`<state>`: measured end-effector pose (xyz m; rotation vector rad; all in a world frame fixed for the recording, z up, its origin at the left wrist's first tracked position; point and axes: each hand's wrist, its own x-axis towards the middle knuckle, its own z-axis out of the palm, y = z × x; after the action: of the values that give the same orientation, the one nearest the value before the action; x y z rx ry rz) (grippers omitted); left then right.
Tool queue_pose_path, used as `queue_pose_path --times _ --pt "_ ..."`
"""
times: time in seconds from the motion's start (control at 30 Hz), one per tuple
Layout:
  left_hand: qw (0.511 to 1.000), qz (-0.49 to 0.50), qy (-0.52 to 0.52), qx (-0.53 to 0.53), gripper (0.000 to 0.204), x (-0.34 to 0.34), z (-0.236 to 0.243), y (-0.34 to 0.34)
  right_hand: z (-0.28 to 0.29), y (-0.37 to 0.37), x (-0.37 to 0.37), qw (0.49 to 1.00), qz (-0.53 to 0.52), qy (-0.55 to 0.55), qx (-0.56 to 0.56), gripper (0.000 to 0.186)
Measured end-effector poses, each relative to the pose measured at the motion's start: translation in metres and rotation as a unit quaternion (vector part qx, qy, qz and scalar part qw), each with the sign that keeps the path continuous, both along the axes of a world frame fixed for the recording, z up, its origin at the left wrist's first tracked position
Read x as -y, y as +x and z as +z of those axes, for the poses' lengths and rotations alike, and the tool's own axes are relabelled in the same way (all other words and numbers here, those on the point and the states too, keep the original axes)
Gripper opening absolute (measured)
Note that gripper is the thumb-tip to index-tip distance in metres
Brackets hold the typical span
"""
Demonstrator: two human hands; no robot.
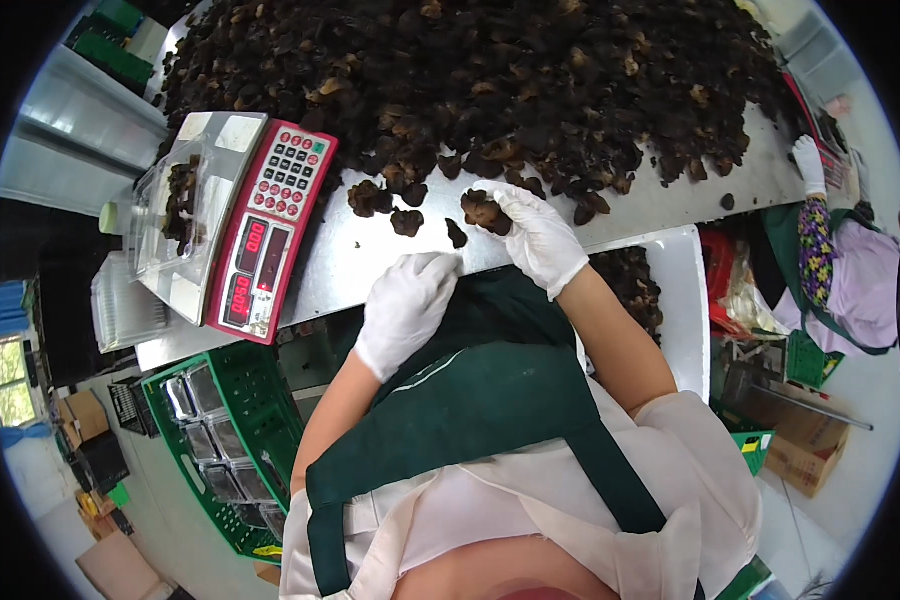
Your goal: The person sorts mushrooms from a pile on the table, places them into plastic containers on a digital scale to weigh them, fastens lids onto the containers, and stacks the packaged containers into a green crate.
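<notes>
My right hand [525,240], in a white glove, pinches a dark brown, ruffled fungus piece [482,210] above the metal table [355,285]. My gloved left hand [410,305] is closed at the table's front edge, fingertips curled; I cannot make out anything in it. Near my hands lie small loose pieces [406,223]. A large heap [470,80] of the same pieces covers the back of the table. To my left stands a red scale [270,230] with a clear plastic tray [152,230] of pieces on it.
A white bin [685,310] of pieces sits under the right edge. A green crate [250,450] holds clear boxes at lower left, and stacked clear trays [120,305] lie beside the scale. A co-worker's gloved hand [808,160] and patterned sleeve [815,250] are at the right.
</notes>
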<state>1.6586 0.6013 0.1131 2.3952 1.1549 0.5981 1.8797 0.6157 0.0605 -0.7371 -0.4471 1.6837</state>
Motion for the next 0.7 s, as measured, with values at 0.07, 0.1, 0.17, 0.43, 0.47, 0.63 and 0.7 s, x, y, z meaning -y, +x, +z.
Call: queue_pose_path --times 0.07,0.1,0.17,0.43,0.47,0.63,0.7 --pt "0.999 -0.001 0.030 0.027 0.014 -0.011 -0.025 0.005 0.011 -0.007 -0.001 0.998 -0.006 -0.050 -0.032 0.032" --pt "0.997 0.000 0.057 0.048 0.014 -0.014 -0.033 0.007 0.015 -0.010 0.001 0.996 -0.017 -0.077 -0.035 0.034" --pt "0.996 0.000 0.029 0.088 0.017 -0.021 -0.041 0.004 0.008 -0.008 0.000 0.995 -0.014 -0.090 -0.032 0.036" --pt "0.992 0.025 0.002 0.124 0.016 -0.033 -0.052 0.013 0.007 -0.002 -0.002 0.989 -0.010 -0.100 -0.104 0.040" --pt "0.994 0.035 0.020 0.105 0.015 -0.035 -0.053 0.016 0.009 0.001 -0.002 0.990 0.021 -0.086 -0.109 0.041" --pt "0.996 0.062 0.025 0.066 0.037 -0.043 -0.048 0.036 0.010 0.021 0.014 0.997 0.075 0.002 -0.028 0.037" --pt "0.996 0.053 0.039 0.065 0.037 -0.048 -0.050 0.045 0.003 0.042 0.028 0.998 0.057 -0.015 -0.027 0.035"
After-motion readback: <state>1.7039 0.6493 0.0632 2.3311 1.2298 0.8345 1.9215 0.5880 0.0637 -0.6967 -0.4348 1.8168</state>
